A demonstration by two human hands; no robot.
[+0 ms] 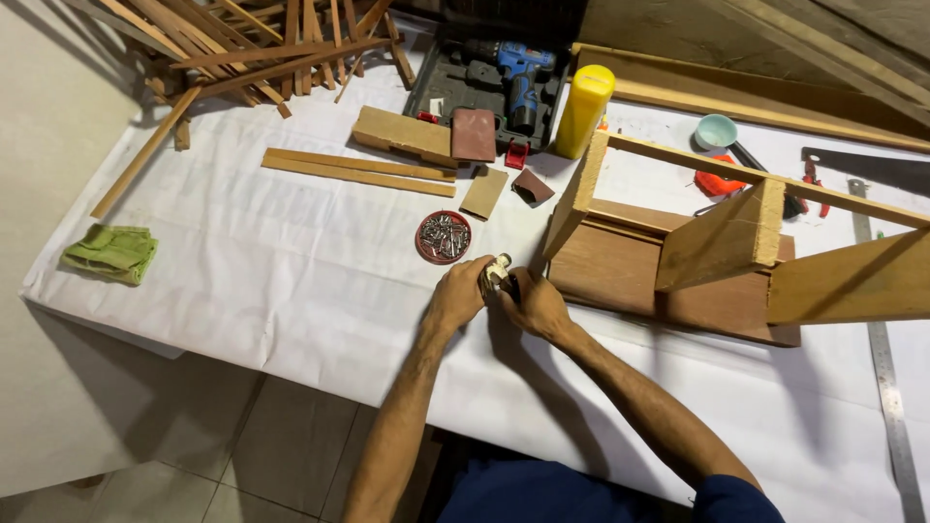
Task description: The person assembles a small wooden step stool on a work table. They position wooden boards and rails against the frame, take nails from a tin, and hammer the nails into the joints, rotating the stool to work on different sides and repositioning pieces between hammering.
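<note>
Both hands meet over the white-covered table (291, 252), the left hand (457, 293) and right hand (536, 303) closed together around 1 small pale object (497, 270) pinched between their fingertips; what it is cannot be told. Both forearms reach up from the near edge, wrists bent inward. Just beyond lies a round red dish of screws (444, 237); to the right stands a wooden frame (678, 261).

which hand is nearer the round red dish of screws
Left. The left hand is just below and right of the red dish of screws, a small gap apart. The right hand sits farther right, beyond the small object both hands hold.
</note>
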